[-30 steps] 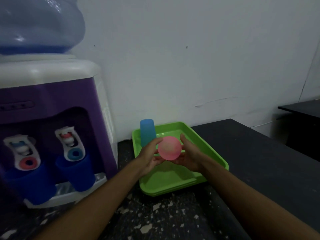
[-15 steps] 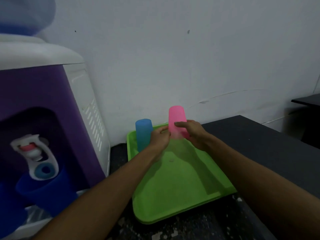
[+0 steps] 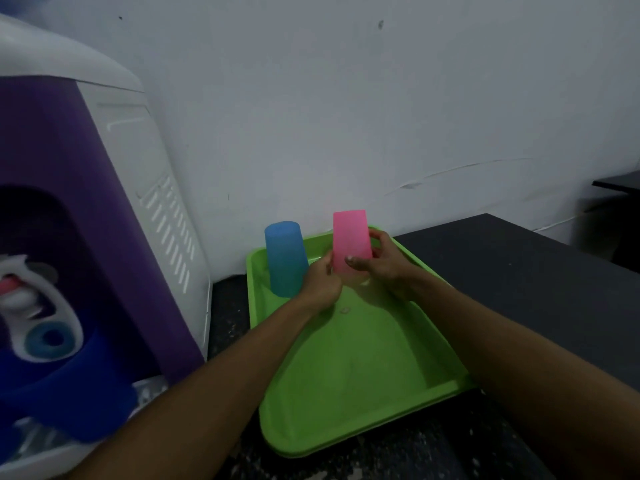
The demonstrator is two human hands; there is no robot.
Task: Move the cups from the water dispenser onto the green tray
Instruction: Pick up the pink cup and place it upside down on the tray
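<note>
Both hands, left [image 3: 323, 287] and right [image 3: 384, 268], clasp the inverted pink cup [image 3: 350, 241] to seat it upside-down beside the blue cup [image 3: 285, 259] at the green tray's [image 3: 363, 382] far end.

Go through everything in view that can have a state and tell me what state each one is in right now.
Pink cup: upside down, held over the tray's far end by both hands.
Light blue cup: upside down, standing in the tray's far left corner.
Dark blue cup: still under the dispenser's blue tap.
Green tray: flat on the counter.
Left hand: gripping the pink cup.
Right hand: gripping the pink cup.
</note>
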